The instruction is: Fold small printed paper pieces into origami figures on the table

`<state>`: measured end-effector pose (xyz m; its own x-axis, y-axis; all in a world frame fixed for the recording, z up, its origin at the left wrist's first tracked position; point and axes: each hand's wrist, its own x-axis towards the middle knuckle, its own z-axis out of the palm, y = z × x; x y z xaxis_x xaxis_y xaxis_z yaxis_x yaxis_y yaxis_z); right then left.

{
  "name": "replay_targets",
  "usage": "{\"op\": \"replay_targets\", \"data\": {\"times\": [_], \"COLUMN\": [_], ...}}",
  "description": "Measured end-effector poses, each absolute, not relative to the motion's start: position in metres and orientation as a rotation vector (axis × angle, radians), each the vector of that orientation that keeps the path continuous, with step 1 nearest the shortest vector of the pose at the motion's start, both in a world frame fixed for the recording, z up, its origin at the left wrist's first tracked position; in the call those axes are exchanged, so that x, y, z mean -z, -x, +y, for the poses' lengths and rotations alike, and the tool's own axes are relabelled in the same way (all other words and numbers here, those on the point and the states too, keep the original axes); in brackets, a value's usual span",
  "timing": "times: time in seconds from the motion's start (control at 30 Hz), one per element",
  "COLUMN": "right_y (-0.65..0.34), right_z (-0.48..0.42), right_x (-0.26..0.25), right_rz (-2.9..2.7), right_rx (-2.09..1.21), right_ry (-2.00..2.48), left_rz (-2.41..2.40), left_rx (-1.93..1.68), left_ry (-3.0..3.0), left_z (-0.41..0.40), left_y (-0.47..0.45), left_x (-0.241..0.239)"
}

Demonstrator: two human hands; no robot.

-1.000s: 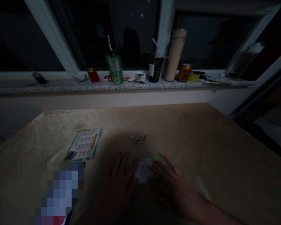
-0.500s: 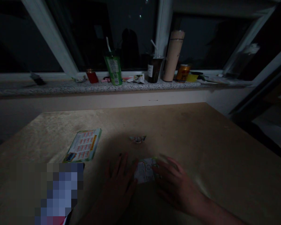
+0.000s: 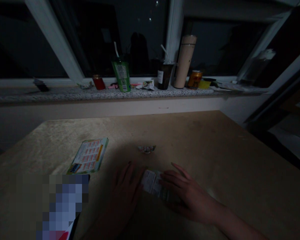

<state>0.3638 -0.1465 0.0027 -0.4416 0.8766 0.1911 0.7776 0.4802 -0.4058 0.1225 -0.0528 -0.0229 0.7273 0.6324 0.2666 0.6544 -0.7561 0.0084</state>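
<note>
A flat, printed, pale packet or wrapper lies on the dim table between my hands. My left hand rests with its fingers stretched out, the thumb side by the packet's left edge. Over the packet's right part lie the fingers of my right hand, spread and fairly straight, hiding that end. Just beyond the hands sits a small crumpled wrapper scrap. Shadow makes the packet's print unreadable.
Left on the wooden table lie a printed card and a blurred-out device. Along the windowsill stand a green cup, a dark cup, a pink flask, an orange can and a red jar.
The packet has turned slightly on the table, its right side now lower and nearer me. Both hands have shifted a little, the right one slightly left across the packet.
</note>
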Motion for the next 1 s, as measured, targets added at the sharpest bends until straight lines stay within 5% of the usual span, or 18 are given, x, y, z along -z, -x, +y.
{"op": "replay_targets", "data": {"times": [1.0], "right_y": [-0.354], "right_z": [-0.149], "right_x": [-0.002], "right_rz": [-2.425], "right_rx": [-0.134], "right_ry": [1.269], "left_rz": [-0.925], "left_rx": [0.234], "left_ry": [3.346], "left_z": [-0.079], "left_y": [-0.132], "left_x": [-0.009]}}
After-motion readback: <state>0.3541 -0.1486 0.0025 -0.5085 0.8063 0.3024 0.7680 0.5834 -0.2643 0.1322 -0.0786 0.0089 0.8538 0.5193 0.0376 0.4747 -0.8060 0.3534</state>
